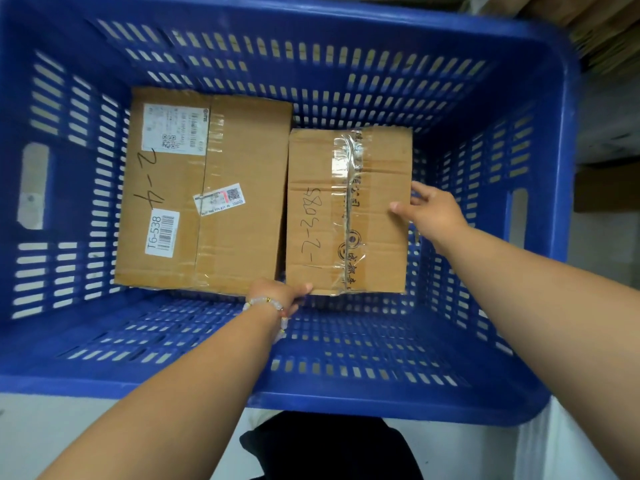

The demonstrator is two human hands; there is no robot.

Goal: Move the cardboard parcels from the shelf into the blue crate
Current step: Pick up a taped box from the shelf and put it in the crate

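Note:
Two cardboard parcels lie side by side on the bottom of the blue crate (346,403). The larger parcel (225,202), with white labels and "T6-538", is on the left. The smaller taped parcel (311,188), with handwritten numbers, is on the right. My left hand (277,294), with a bead bracelet at the wrist, grips the smaller parcel's near left corner. My right hand (429,211) holds its right edge, thumb on top and fingers down the side.
The crate's slotted walls rise on all sides, with handle cut-outs left (34,185) and right (517,216). Bare crate floor shows near me and right of the parcels. Stacked cardboard (602,26) lies beyond the far right corner. A dark garment (329,445) is below.

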